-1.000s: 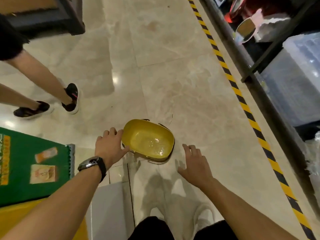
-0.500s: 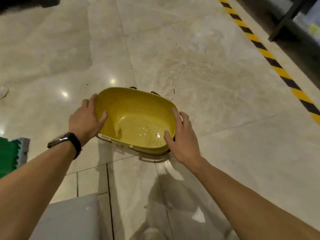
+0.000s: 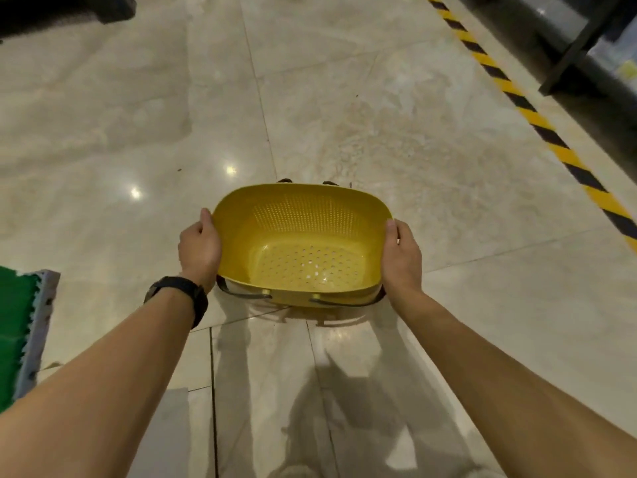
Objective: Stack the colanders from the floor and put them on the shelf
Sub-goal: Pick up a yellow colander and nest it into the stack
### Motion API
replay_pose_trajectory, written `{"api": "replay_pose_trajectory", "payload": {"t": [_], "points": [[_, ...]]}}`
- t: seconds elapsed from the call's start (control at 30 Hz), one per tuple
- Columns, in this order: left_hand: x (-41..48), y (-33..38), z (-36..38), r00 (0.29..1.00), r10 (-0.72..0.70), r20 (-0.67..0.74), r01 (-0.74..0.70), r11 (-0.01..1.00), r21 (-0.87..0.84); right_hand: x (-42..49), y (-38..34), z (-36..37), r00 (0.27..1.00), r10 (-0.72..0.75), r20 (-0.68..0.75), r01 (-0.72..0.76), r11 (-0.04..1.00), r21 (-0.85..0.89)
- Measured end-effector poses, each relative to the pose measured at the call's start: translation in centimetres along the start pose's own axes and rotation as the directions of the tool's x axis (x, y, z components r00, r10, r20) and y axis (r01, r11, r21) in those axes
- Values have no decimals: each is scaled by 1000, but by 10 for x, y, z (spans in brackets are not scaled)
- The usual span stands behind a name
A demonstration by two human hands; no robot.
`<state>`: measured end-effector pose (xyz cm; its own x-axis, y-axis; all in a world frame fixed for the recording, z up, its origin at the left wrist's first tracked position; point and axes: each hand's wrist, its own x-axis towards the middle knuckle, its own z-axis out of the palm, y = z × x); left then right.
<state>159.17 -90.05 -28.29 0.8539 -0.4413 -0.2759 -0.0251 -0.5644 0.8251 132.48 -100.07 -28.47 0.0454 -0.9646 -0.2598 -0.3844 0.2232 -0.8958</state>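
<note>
My left hand point(image 3: 200, 248) and right hand point(image 3: 401, 258) clamp the short ends of a yellow perforated plastic colander point(image 3: 300, 243), likely light, stiff, slightly slick.

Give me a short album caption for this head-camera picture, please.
Seen from above, left hand and right hand grip opposite ends of a yellow colander over the marble floor.

Glossy beige marble floor point(image 3: 379, 108) with yellow-black hazard tape point(image 3: 537, 122).
</note>
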Motion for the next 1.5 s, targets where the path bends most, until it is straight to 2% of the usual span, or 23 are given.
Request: {"api": "replay_pose_trajectory", "payload": {"t": [0.07,0.17,0.3,0.5,0.67,0.77,0.9,1.27,1.5], "points": [[-5,0,9,998,-62,5,63,995,-72,2,2,-3,998,59,-27,-57,995,78],[-10,-1,15,998,-52,41,55,995,-78,5,3,-7,985,172,-29,-161,962,222],[-11,-3,15,999,-21,29,23,998,-58,9,1,-10,982,188,-20,-178,955,239],[-25,4,20,1000,-17,14,18,998,-64,11,-1,-21,968,233,-93,-205,948,245],[-60,46,5,997,-78,-18,75,990,-121,6,-46,-53,977,193,-96,-167,959,228],[-94,95,-17,993,-113,-18,109,983,-144,-8,-99,-92,982,164,-93,-142,968,207],[-142,190,-53,993,-118,-4,116,982,-151,-34,-189,-159,976,202,-83,-182,962,205],[-268,484,-133,988,-14,152,39,987,-157,-102,-428,-353,938,254,-236,-186,944,273],[-353,597,-147,966,50,252,-3,983,-182,-142,-513,-466,930,223,-291,-131,944,303]]}}
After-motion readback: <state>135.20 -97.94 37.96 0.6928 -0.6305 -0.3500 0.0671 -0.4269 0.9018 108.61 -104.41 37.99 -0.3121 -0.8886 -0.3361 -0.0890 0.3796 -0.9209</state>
